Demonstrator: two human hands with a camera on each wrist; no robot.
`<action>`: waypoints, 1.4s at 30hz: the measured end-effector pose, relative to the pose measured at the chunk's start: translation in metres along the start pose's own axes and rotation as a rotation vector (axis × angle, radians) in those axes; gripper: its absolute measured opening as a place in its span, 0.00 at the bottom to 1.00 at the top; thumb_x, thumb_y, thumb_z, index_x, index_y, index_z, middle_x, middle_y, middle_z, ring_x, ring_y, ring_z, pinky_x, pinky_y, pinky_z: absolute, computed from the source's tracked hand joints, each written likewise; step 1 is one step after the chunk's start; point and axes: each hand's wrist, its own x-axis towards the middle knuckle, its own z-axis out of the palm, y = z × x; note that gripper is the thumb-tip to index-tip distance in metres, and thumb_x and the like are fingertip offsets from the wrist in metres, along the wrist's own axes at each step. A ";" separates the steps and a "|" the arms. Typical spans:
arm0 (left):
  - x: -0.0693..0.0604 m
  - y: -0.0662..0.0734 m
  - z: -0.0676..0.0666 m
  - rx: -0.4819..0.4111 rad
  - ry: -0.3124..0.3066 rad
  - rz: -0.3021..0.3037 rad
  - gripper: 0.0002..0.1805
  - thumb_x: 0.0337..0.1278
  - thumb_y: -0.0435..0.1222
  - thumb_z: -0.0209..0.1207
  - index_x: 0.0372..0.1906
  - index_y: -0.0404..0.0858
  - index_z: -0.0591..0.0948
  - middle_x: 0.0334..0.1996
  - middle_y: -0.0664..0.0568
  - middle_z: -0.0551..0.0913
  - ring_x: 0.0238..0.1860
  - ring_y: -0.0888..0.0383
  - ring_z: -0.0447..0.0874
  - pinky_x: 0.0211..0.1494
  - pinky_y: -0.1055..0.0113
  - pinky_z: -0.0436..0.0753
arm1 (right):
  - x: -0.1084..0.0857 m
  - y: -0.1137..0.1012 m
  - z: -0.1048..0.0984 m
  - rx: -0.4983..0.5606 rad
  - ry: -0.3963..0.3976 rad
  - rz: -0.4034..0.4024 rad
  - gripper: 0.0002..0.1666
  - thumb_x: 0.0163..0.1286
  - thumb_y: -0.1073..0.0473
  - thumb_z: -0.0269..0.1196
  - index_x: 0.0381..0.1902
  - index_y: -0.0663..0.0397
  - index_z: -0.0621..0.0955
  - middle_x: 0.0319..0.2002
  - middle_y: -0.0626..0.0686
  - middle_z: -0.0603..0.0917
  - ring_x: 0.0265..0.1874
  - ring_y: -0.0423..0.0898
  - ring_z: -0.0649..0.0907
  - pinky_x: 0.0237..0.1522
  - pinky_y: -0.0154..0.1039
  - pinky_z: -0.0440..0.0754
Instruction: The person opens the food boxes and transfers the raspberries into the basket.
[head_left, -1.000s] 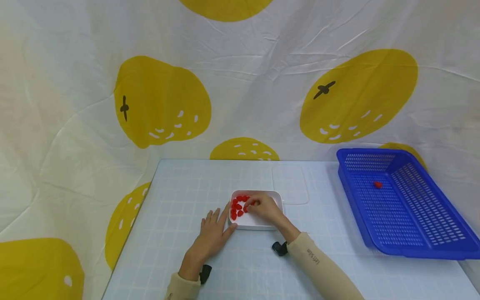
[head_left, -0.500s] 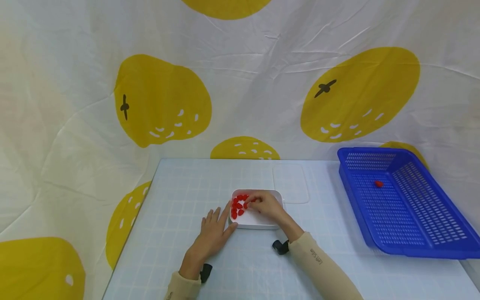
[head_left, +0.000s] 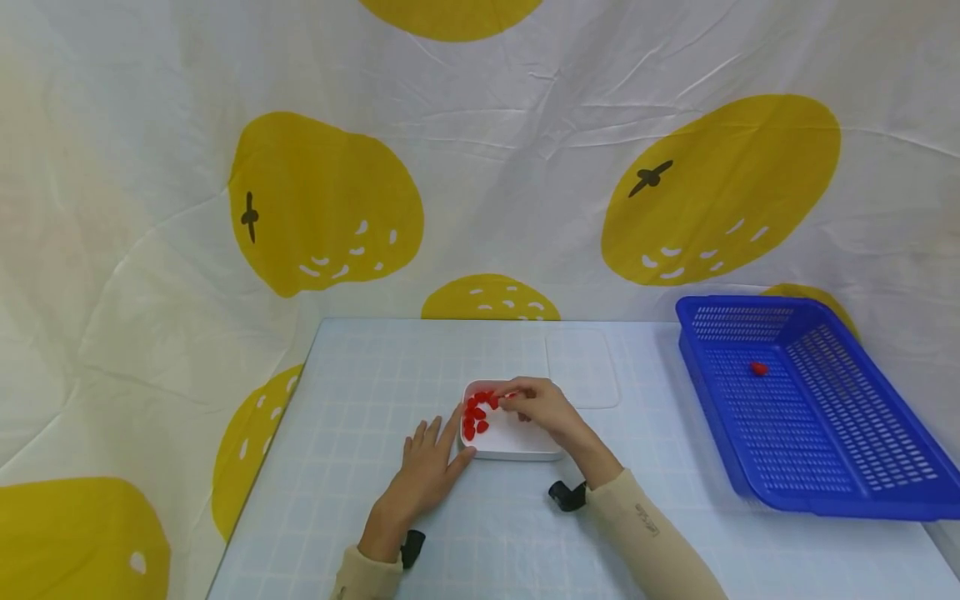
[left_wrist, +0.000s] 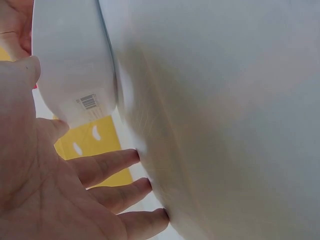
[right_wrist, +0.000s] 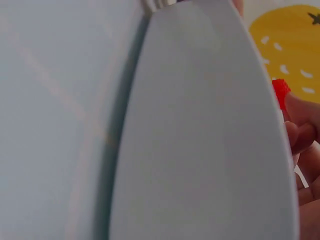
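Note:
My right hand (head_left: pixel 543 406) reaches over a white tray (head_left: pixel 517 454). Between thumb and fingertips it pinches a small red berry-like piece (right_wrist: pixel 281 93), partly hidden by the tray wall and fingers in the right wrist view. More red pieces (head_left: pixel 469 422) line the tray's left end and far side; the hand covers some. My left hand (head_left: pixel 427 468) is spread flat on the table, with index finger and thumb touching the tray's left end. In the left wrist view, its fingers extend beside the tray's outer wall (left_wrist: pixel 75 65), which bears a barcode label.
A blue perforated basket (head_left: pixel 795 433) stands at the right with one red piece (head_left: pixel 759 368) inside. Behind the tray lies a clear flat lid (head_left: pixel 583 367). A patterned cloth (head_left: pixel 510 208) hangs behind the table's far edge.
My right hand has shifted a little rightward and away from me over the tray. The red piece at its fingertips has moved toward the far side. The left hand stays put.

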 end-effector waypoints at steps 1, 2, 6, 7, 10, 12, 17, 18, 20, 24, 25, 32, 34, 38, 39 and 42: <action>0.000 0.001 0.000 0.000 -0.003 -0.003 0.45 0.67 0.61 0.54 0.81 0.57 0.48 0.74 0.36 0.60 0.74 0.31 0.49 0.70 0.30 0.49 | -0.001 -0.001 -0.002 0.012 0.001 -0.001 0.12 0.70 0.53 0.66 0.48 0.50 0.87 0.36 0.60 0.84 0.29 0.59 0.79 0.38 0.47 0.81; 0.000 0.001 -0.001 0.002 -0.001 -0.003 0.45 0.67 0.60 0.54 0.81 0.56 0.48 0.74 0.36 0.60 0.74 0.31 0.49 0.70 0.30 0.49 | -0.002 -0.002 -0.004 0.019 0.003 -0.003 0.14 0.70 0.53 0.66 0.49 0.51 0.87 0.37 0.59 0.84 0.28 0.56 0.78 0.38 0.47 0.80; -0.001 0.002 -0.001 0.006 0.002 -0.004 0.44 0.67 0.60 0.54 0.81 0.56 0.49 0.74 0.36 0.60 0.74 0.31 0.49 0.70 0.30 0.49 | -0.006 -0.007 -0.013 0.044 0.016 -0.003 0.15 0.70 0.52 0.66 0.51 0.50 0.87 0.40 0.66 0.83 0.27 0.51 0.77 0.38 0.45 0.77; -0.001 0.002 -0.001 0.006 0.003 -0.005 0.44 0.67 0.59 0.54 0.81 0.56 0.49 0.74 0.36 0.60 0.74 0.31 0.49 0.70 0.30 0.49 | -0.007 -0.008 -0.015 0.051 0.021 -0.002 0.14 0.70 0.51 0.66 0.50 0.50 0.87 0.40 0.68 0.82 0.27 0.50 0.77 0.38 0.44 0.77; -0.001 0.003 -0.001 0.007 -0.002 -0.016 0.44 0.68 0.59 0.55 0.81 0.56 0.49 0.74 0.37 0.60 0.75 0.32 0.49 0.71 0.31 0.49 | -0.011 -0.011 -0.023 0.071 0.037 -0.002 0.12 0.71 0.52 0.66 0.48 0.47 0.88 0.40 0.71 0.80 0.28 0.51 0.76 0.39 0.44 0.76; 0.000 0.003 -0.001 0.006 -0.001 -0.018 0.44 0.68 0.58 0.55 0.81 0.55 0.50 0.74 0.37 0.60 0.75 0.32 0.49 0.71 0.30 0.49 | -0.014 -0.012 -0.028 0.089 0.050 -0.010 0.11 0.71 0.53 0.66 0.47 0.48 0.88 0.37 0.69 0.79 0.28 0.51 0.76 0.39 0.44 0.76; 0.000 0.001 0.000 0.004 -0.008 -0.023 0.44 0.67 0.58 0.55 0.81 0.56 0.49 0.74 0.37 0.60 0.75 0.32 0.49 0.71 0.30 0.48 | -0.023 -0.015 -0.045 0.133 0.085 -0.046 0.12 0.71 0.55 0.65 0.47 0.54 0.87 0.26 0.59 0.74 0.27 0.53 0.75 0.38 0.45 0.76; 0.000 0.001 0.000 0.003 -0.010 -0.023 0.44 0.67 0.59 0.55 0.81 0.56 0.49 0.74 0.37 0.60 0.75 0.32 0.48 0.71 0.30 0.48 | -0.025 -0.015 -0.048 0.136 0.092 -0.054 0.12 0.71 0.55 0.65 0.47 0.56 0.87 0.25 0.56 0.73 0.27 0.53 0.75 0.38 0.45 0.76; 0.000 0.001 0.000 0.002 -0.007 -0.018 0.44 0.67 0.59 0.55 0.81 0.56 0.49 0.74 0.37 0.60 0.75 0.32 0.49 0.71 0.30 0.48 | -0.029 -0.017 -0.055 0.136 0.113 -0.068 0.12 0.71 0.56 0.65 0.47 0.56 0.87 0.23 0.54 0.73 0.27 0.53 0.75 0.36 0.42 0.76; 0.000 0.000 0.002 0.002 -0.001 -0.008 0.44 0.68 0.59 0.54 0.81 0.56 0.48 0.74 0.37 0.60 0.75 0.32 0.49 0.71 0.30 0.48 | -0.035 -0.018 -0.070 0.130 0.140 -0.083 0.12 0.71 0.56 0.66 0.47 0.56 0.87 0.24 0.54 0.73 0.28 0.54 0.76 0.36 0.41 0.77; 0.000 0.000 0.002 0.001 0.002 -0.005 0.44 0.68 0.59 0.54 0.81 0.56 0.49 0.74 0.37 0.60 0.75 0.32 0.49 0.70 0.30 0.48 | -0.036 -0.018 -0.074 0.129 0.148 -0.087 0.12 0.71 0.56 0.66 0.47 0.56 0.87 0.24 0.54 0.73 0.29 0.56 0.76 0.36 0.40 0.77; 0.001 0.000 0.001 0.000 -0.003 -0.012 0.43 0.69 0.60 0.52 0.81 0.57 0.47 0.75 0.37 0.59 0.75 0.32 0.48 0.71 0.31 0.47 | -0.054 -0.026 -0.106 0.129 0.203 -0.123 0.15 0.71 0.58 0.66 0.49 0.63 0.85 0.26 0.52 0.75 0.28 0.51 0.77 0.34 0.38 0.78; 0.000 0.000 0.001 -0.003 -0.005 -0.013 0.43 0.69 0.60 0.52 0.81 0.57 0.47 0.75 0.37 0.59 0.75 0.32 0.47 0.71 0.31 0.47 | -0.060 -0.029 -0.116 0.124 0.214 -0.143 0.16 0.71 0.59 0.65 0.50 0.66 0.83 0.26 0.52 0.75 0.27 0.49 0.77 0.34 0.36 0.78; -0.001 0.000 0.001 -0.010 -0.005 -0.015 0.43 0.69 0.60 0.52 0.81 0.57 0.48 0.75 0.37 0.59 0.75 0.33 0.47 0.71 0.31 0.47 | -0.074 -0.039 -0.140 0.071 0.251 -0.151 0.17 0.73 0.59 0.64 0.52 0.67 0.82 0.28 0.51 0.76 0.27 0.48 0.77 0.34 0.35 0.78; -0.001 0.001 0.001 -0.013 -0.003 -0.014 0.43 0.69 0.60 0.52 0.81 0.57 0.48 0.75 0.37 0.59 0.75 0.32 0.47 0.71 0.30 0.47 | -0.078 -0.042 -0.146 0.061 0.263 -0.147 0.17 0.73 0.59 0.64 0.52 0.67 0.82 0.27 0.51 0.76 0.27 0.48 0.77 0.34 0.34 0.78; -0.001 0.001 0.001 -0.016 -0.005 -0.012 0.43 0.68 0.60 0.52 0.81 0.57 0.48 0.75 0.37 0.59 0.75 0.32 0.47 0.71 0.30 0.47 | -0.090 -0.045 -0.167 0.040 0.295 -0.119 0.16 0.73 0.58 0.64 0.52 0.62 0.83 0.28 0.49 0.77 0.28 0.47 0.78 0.34 0.33 0.79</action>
